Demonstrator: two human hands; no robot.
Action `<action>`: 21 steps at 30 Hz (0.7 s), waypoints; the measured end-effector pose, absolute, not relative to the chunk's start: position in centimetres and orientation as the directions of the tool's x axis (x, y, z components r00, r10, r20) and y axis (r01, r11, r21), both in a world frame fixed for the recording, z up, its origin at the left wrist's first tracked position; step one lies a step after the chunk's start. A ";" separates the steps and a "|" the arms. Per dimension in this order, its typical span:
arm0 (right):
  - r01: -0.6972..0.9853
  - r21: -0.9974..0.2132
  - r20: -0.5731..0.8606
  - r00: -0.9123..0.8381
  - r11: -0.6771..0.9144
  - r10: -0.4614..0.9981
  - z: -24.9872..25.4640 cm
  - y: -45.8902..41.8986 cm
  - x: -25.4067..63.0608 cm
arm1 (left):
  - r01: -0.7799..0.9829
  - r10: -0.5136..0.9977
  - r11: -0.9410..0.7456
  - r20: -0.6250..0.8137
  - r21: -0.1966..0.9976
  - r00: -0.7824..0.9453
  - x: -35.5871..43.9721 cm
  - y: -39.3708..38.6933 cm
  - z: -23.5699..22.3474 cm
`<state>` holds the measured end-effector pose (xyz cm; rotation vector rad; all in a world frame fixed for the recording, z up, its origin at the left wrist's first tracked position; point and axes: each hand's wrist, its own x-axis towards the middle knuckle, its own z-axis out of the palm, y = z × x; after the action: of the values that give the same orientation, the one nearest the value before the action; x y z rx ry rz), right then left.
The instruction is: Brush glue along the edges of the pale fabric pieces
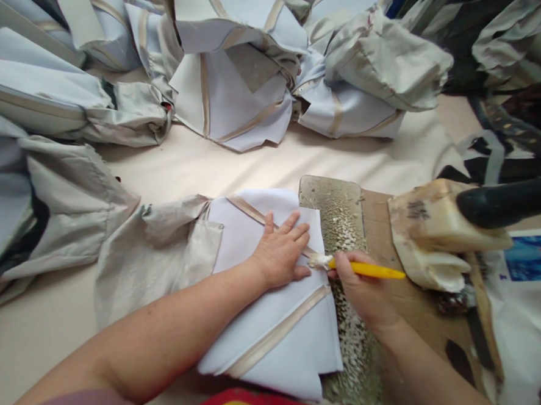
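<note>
- We place the left hand flat, fingers spread, on a stack of white fabric panels with beige tape strips.
- We close the right hand on a yellow stick; its tip carries white paste at the stack's edge.
- We keep the hands apart, just beside each other, neither clamped on the other.
- We find the stack at 6 o'clock on a cream work surface, overlapping a paste-crusted metal plate.
- We note beige cloth joining the stack at 9 o'clock.
- We note a cut plastic jug smeared with paste at 3 o'clock, under a black rod, beside a cardboard sheet.
- We see bundled fabric pieces at 12 o'clock.
</note>
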<state>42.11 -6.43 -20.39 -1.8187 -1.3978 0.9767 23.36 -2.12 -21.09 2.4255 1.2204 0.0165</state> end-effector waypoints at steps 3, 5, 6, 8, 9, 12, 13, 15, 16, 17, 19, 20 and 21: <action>0.494 -0.825 -0.152 0.276 -0.276 0.949 -21.1 -6.2 42.0 | 0.768 0.768 -0.534 -0.177 0.354 0.616 23.4 -2.1 -21.2; 0.503 -0.823 -0.150 0.257 -0.264 0.955 -21.1 -6.3 41.8 | 0.765 0.763 -0.542 -0.177 0.348 0.621 23.4 -2.1 -21.3; 0.501 -0.824 -0.158 0.246 -0.265 0.956 -21.1 -6.5 41.8 | 0.764 0.763 -0.543 -0.175 0.349 0.622 23.4 -2.2 -21.3; 0.510 -0.814 -0.169 0.252 -0.279 0.953 -21.0 -6.8 41.7 | 0.764 0.765 -0.541 -0.171 0.352 0.621 23.4 -2.2 -21.4; 0.521 -0.806 -0.160 0.266 -0.282 0.951 -20.9 -7.0 41.7 | 0.764 0.767 -0.539 -0.169 0.353 0.619 23.4 -2.2 -21.4; 0.566 -0.789 -0.123 0.235 -0.238 0.964 -21.0 -7.1 41.8 | 0.764 0.768 -0.535 -0.169 0.361 0.617 23.4 -2.1 -21.4; 0.573 -0.785 -0.125 0.224 -0.234 0.967 -21.1 -7.1 41.9 | 0.765 0.768 -0.533 -0.172 0.363 0.617 23.4 -2.1 -21.3; 0.576 -0.773 -0.145 0.246 -0.265 0.958 -21.3 -6.9 42.0 | 0.767 0.767 -0.531 -0.180 0.360 0.616 23.4 -2.1 -21.3; 0.576 -0.768 -0.148 0.268 -0.281 0.952 -21.4 -6.7 42.1 | 0.768 0.767 -0.532 -0.182 0.357 0.615 23.4 -2.1 -21.3; 0.578 -0.766 -0.140 0.277 -0.281 0.951 -21.4 -6.5 42.0 | 0.769 0.767 -0.532 -0.181 0.355 0.615 23.4 -2.1 -21.2; 0.586 -0.779 -0.103 0.230 -0.222 0.968 -21.6 -5.6 41.7 | 0.769 0.768 -0.533 -0.179 0.353 0.615 23.4 -2.1 -21.3; 0.583 -0.792 -0.084 0.194 -0.183 0.978 -21.7 -4.9 41.3 | 0.771 0.771 -0.530 -0.180 0.353 0.611 23.4 -2.2 -21.3; 0.576 -0.805 -0.056 0.166 -0.143 0.985 -21.9 -4.0 41.0 | 0.776 0.775 -0.523 -0.182 0.352 0.605 23.4 -2.2 -21.3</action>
<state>40.97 -3.98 -21.93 -1.8036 -1.4814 0.8127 23.41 -2.17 -21.29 2.4364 1.2404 -0.0033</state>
